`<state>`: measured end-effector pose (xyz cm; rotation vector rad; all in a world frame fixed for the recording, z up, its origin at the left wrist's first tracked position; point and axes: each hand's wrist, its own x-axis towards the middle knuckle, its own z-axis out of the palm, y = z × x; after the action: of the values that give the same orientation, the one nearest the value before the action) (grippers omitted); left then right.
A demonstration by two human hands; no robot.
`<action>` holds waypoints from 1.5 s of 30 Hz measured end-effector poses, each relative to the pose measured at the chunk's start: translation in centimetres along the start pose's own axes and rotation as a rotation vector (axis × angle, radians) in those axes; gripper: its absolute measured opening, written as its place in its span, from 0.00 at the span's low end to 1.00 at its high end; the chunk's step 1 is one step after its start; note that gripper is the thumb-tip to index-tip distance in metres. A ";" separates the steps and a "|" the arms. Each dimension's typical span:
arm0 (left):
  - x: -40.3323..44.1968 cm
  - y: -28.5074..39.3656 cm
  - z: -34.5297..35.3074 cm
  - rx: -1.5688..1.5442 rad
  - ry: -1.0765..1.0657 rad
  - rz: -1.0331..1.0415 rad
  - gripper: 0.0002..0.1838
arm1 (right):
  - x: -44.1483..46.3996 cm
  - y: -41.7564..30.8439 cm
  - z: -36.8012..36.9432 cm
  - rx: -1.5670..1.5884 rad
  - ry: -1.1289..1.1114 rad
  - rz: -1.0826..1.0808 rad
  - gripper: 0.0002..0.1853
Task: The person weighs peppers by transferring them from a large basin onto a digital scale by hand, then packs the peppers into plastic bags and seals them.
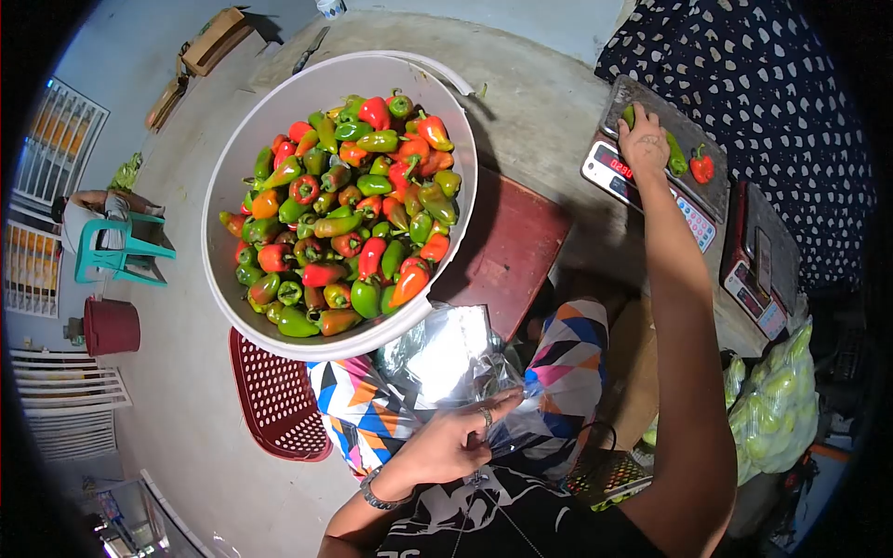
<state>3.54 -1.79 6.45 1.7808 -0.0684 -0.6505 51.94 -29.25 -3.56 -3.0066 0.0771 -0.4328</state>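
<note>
My right hand point(644, 147) reaches out to the scale point(609, 166) and closes around a green pepper point(629, 115), partly hidden under my fingers. Beside it on the scale's plate lie another green pepper point(675, 156) and a red pepper point(701, 166). The scale shows red digits. Over my lap, my left hand point(451, 445) has its index finger stretched and the others curled at a clear plastic bag point(502, 435). A stack of shiny clear bags point(437, 349) rests on my thighs. The white tub point(219, 279) in front holds many red, green and orange peppers.
A second scale point(758, 270) stands right of the first. Filled plastic bags of green produce point(777, 409) sit lower right. A dark red basket point(270, 400) is on the floor at left. Farther off are a teal chair point(126, 244), a person point(88, 223) and a maroon bucket point(112, 325).
</note>
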 end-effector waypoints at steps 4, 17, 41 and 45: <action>0.1 0.6 -0.1 -0.016 0.108 0.078 0.41 | 0.1 0.0 -0.6 0.015 0.021 -0.099 0.30; 2.8 6.5 -1.8 0.142 0.378 0.319 0.44 | -31.8 -2.3 -23.0 2.039 -1.319 0.273 0.23; -0.5 8.6 -6.8 0.885 0.517 0.308 0.21 | -30.3 -5.0 -28.6 0.005 0.065 -1.150 0.09; -1.5 10.0 -8.4 0.786 0.546 0.271 0.29 | -27.4 -6.1 -28.7 0.528 -0.237 -1.108 0.09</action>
<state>8.95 2.92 17.50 2.5872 -0.2083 0.1124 17.78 -24.15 16.82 -2.2666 -1.4776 -0.1074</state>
